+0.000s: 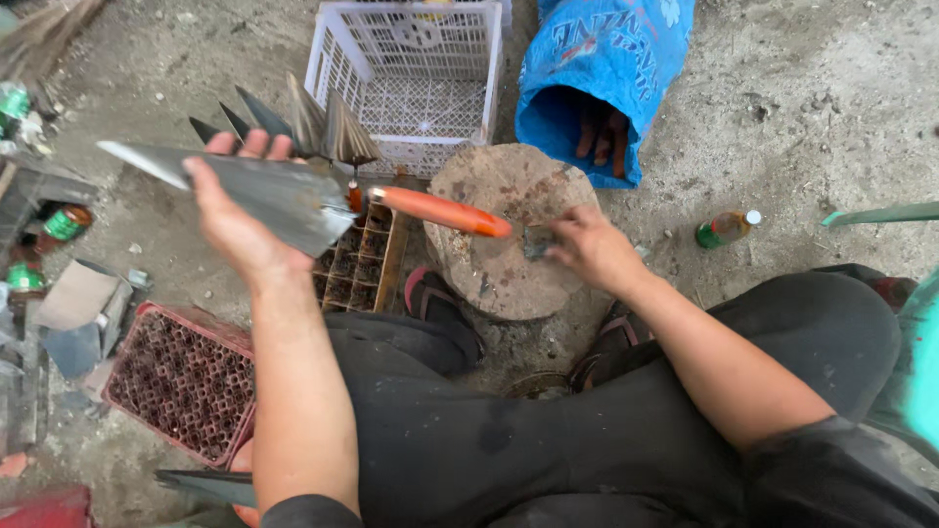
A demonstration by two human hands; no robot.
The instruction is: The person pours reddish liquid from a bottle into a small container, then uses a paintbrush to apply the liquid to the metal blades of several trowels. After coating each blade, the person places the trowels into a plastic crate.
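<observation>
Overhead, left hand (235, 220) gripping metal blades (284, 166)

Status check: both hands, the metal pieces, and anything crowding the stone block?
Left hand holds fanned grey metal pieces. Right hand pins small metal piece on stone block. Orange-handled tool lies across block.

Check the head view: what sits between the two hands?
Head view: an orange-handled tool spans the gap from the left hand, which holds fanned metal blades, toward the right hand resting on the round stone block.
</observation>
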